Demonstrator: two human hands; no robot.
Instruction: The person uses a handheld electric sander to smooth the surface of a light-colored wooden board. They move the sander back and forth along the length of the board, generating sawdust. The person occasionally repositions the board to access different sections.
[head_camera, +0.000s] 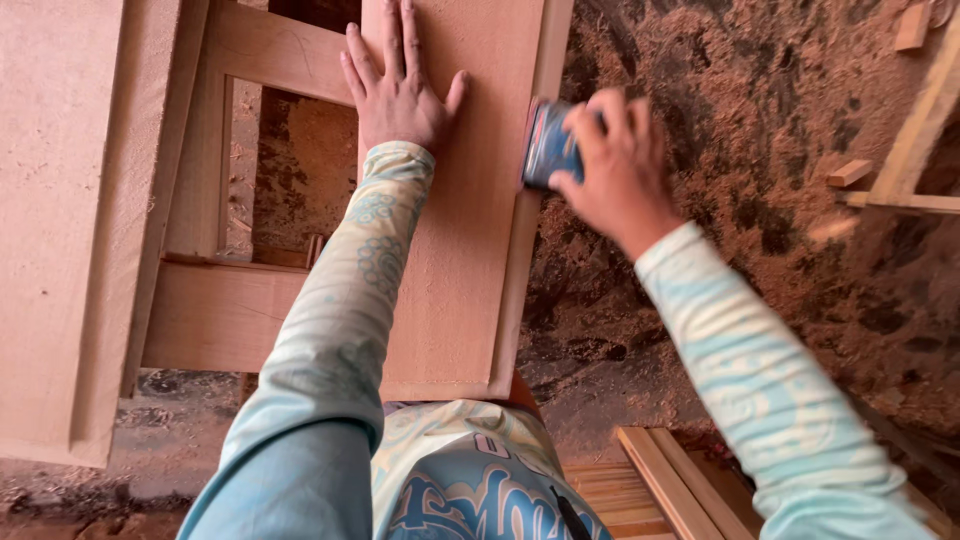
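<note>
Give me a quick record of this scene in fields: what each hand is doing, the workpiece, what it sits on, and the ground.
left hand: pressed flat, fingers spread, on the wooden panel
right hand: grips a small blue sanding block against the panel's right edge; blurred
wooden panel: pale, dusty, bevelled edge, lying flat
support: wooden frame under the panel
second board: lying to the left
ground: covered with sawdust and wood offcuts

Woodworking shop. Thick reddish-brown sawdust floor (760, 200); bare pale timber frame (215, 300) left of it, loose wooden offcut blocks (850, 172) on it, stacked planed slats (640, 490) at its near edge.
</note>
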